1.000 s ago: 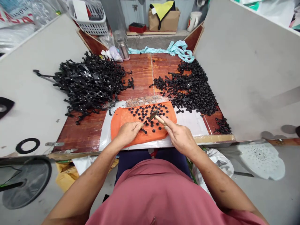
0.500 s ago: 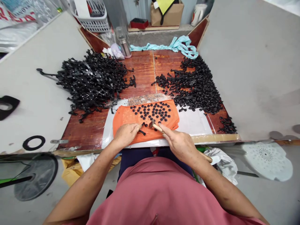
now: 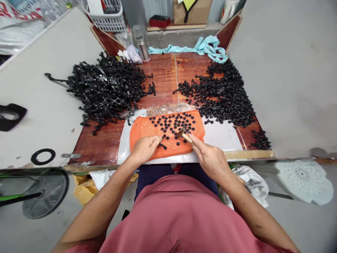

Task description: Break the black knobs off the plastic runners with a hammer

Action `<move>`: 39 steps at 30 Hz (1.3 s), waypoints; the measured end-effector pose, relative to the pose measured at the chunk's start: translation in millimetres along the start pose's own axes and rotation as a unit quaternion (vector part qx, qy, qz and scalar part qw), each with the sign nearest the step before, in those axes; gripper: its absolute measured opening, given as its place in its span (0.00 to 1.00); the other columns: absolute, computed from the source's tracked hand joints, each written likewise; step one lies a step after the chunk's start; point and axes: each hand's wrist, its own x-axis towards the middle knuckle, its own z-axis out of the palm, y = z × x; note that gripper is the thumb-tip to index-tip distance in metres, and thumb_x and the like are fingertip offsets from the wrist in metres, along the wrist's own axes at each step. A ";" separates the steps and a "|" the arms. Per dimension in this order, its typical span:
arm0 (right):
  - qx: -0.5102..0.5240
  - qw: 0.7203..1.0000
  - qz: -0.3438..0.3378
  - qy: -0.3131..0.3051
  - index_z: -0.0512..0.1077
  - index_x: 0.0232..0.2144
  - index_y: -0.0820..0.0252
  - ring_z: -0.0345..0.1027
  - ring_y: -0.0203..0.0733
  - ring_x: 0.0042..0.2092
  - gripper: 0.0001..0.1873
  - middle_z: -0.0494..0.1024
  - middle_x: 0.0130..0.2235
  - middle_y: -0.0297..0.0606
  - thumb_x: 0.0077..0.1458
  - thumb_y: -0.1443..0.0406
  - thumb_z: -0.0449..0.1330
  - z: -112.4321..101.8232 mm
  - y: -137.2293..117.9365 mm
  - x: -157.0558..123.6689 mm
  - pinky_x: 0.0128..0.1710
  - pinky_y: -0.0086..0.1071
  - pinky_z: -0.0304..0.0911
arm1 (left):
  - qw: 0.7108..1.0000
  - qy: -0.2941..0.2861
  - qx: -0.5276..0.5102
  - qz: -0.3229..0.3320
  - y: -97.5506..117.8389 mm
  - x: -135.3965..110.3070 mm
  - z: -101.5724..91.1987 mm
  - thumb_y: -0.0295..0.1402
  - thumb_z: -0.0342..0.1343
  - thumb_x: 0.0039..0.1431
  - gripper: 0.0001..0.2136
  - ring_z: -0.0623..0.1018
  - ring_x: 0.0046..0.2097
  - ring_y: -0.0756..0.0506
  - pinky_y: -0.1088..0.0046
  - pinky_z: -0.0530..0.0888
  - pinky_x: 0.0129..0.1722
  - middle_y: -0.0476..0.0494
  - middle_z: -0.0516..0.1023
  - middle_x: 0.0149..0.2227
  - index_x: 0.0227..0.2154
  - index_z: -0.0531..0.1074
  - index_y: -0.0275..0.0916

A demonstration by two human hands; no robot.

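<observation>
My left hand (image 3: 146, 147) is closed in a pinch on a black strip with rounded ends (image 3: 163, 146), over an orange cloth (image 3: 142, 128). My right hand (image 3: 210, 158) wraps round the wooden handle of a small hammer (image 3: 187, 138). Its dark head hangs over the cloth, to the right of my left fingertips and apart from them. Small black button-like discs (image 3: 175, 127) lie scattered across the cloth, mostly beyond both hands. What exactly sits between my left fingertips is partly hidden.
A heap of black strips (image 3: 105, 88) lies at left, and a pile of small black pieces (image 3: 226, 95) at right. A thermos (image 3: 142, 48), blue cloth strips (image 3: 207, 45) and a grey basket (image 3: 107, 21) stand or lie at the back. Pale boards flank the table.
The hammer has moved right and slightly away from me, off from my left fingers. My left hand stays pinched at nearly the same spot. The whole view has shifted a little.
</observation>
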 end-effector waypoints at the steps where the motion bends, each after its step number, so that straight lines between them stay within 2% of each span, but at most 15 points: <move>1: -0.003 1.000 0.001 0.003 0.58 0.71 0.44 0.82 0.46 0.42 0.28 0.84 0.49 0.36 0.72 0.64 0.51 0.5 1.1 -1.1 0.40 0.34 0.74 | 1.000 -0.001 0.007 -0.002 2.1 0.6 0.3 0.45 0.41 0.67 0.21 0.72 0.31 0.47 0.74 0.64 0.34 0.49 0.73 0.25 0.23 0.68 0.40; 7: 0.001 1.000 -0.003 0.000 0.57 0.71 0.42 0.82 0.46 0.43 0.28 0.84 0.48 0.35 0.73 0.63 0.50 5.3 3.8 -4.3 0.41 0.34 0.74 | 0.998 -0.015 0.062 -0.011 12.8 2.7 -0.4 0.45 0.40 0.68 0.21 0.73 0.31 0.45 0.71 0.60 0.33 0.47 0.74 0.26 0.22 0.65 0.41; 12: 0.006 1.000 -0.011 -0.005 0.56 0.72 0.41 0.81 0.45 0.44 0.28 0.85 0.48 0.36 0.74 0.63 0.49 7.2 5.7 -4.2 0.45 0.35 0.74 | 0.992 -0.030 0.122 -0.005 15.0 2.0 -0.7 0.43 0.40 0.69 0.21 0.76 0.34 0.43 0.70 0.59 0.32 0.45 0.79 0.30 0.25 0.70 0.42; 18: 0.005 1.000 -0.020 0.007 0.58 0.71 0.43 0.81 0.45 0.42 0.28 0.85 0.47 0.37 0.73 0.63 0.50 -4.0 -5.2 3.1 0.41 0.33 0.74 | 0.988 -0.037 0.148 -0.024 18.3 3.1 -2.2 0.43 0.42 0.70 0.21 0.81 0.40 0.40 0.69 0.64 0.34 0.44 0.85 0.38 0.33 0.79 0.45; 21: 0.011 0.999 -0.043 0.022 0.54 0.73 0.44 0.81 0.43 0.43 0.29 0.85 0.47 0.38 0.73 0.63 0.48 -9.1 -17.1 12.0 0.44 0.32 0.74 | 0.988 -0.030 0.147 -0.034 20.2 4.1 -2.5 0.44 0.43 0.70 0.21 0.82 0.45 0.38 0.69 0.68 0.37 0.44 0.86 0.43 0.39 0.82 0.47; 23: -0.010 0.998 -0.054 -0.002 0.50 0.74 0.44 0.80 0.43 0.42 0.31 0.85 0.45 0.38 0.73 0.64 0.48 -9.1 -23.5 18.8 0.44 0.32 0.74 | 0.987 -0.035 0.154 -0.036 20.9 4.2 -2.4 0.43 0.43 0.71 0.21 0.82 0.46 0.38 0.69 0.70 0.38 0.44 0.86 0.44 0.41 0.83 0.47; 26: -0.048 0.995 -0.063 -0.062 0.51 0.73 0.41 0.81 0.44 0.40 0.33 0.85 0.45 0.37 0.71 0.66 0.50 -7.6 -28.1 26.6 0.40 0.33 0.74 | 0.984 -0.045 0.168 -0.036 21.0 3.6 -2.2 0.43 0.42 0.71 0.21 0.83 0.46 0.38 0.69 0.70 0.39 0.43 0.86 0.44 0.41 0.82 0.46; 30: -0.033 0.997 -0.062 -0.042 0.46 0.74 0.42 0.79 0.43 0.46 0.32 0.83 0.51 0.38 0.73 0.64 0.46 -8.8 -31.1 29.9 0.46 0.32 0.72 | 0.984 -0.047 0.165 -0.037 19.0 2.6 -1.5 0.43 0.42 0.72 0.21 0.83 0.46 0.39 0.69 0.69 0.38 0.43 0.86 0.44 0.40 0.82 0.46; 34: -0.092 0.989 -0.040 -0.110 0.47 0.74 0.41 0.80 0.44 0.40 0.34 0.84 0.44 0.38 0.72 0.65 0.49 -7.9 -35.1 30.6 0.41 0.32 0.71 | 0.984 -0.051 0.167 -0.034 17.1 2.0 -1.0 0.43 0.42 0.71 0.21 0.83 0.46 0.39 0.70 0.70 0.38 0.43 0.86 0.43 0.40 0.82 0.46; 39: -0.075 0.992 -0.062 -0.080 0.44 0.75 0.42 0.79 0.43 0.44 0.34 0.83 0.49 0.40 0.72 0.65 0.48 -7.2 -33.6 31.5 0.43 0.31 0.71 | 0.985 -0.056 0.161 -0.036 18.3 2.4 -0.3 0.43 0.41 0.71 0.22 0.83 0.46 0.40 0.70 0.70 0.38 0.43 0.86 0.43 0.38 0.81 0.45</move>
